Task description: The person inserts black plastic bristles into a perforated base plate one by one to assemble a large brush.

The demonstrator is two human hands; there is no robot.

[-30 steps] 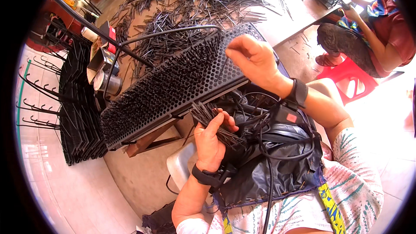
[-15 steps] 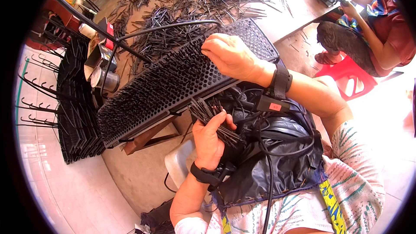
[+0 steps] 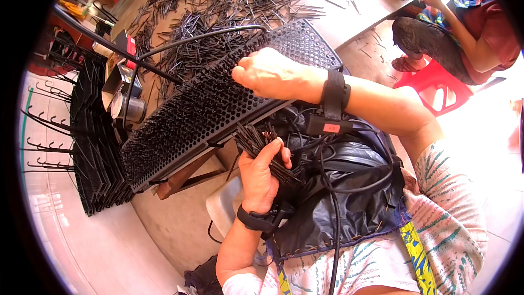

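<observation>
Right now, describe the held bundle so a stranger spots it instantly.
Find the long perforated black board slanting across the middle. Just below its near edge, the left grip holds the bundle of thin dark strips. Unlike the loose strips on the table, it is gathered together.

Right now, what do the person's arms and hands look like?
The left hand and right hand are gloveless. Left wears a black wrist band; right, a wide black fabric wrist strap beside a black box with a pinkish label. The right sleeve is pale with teal streaks.
</observation>
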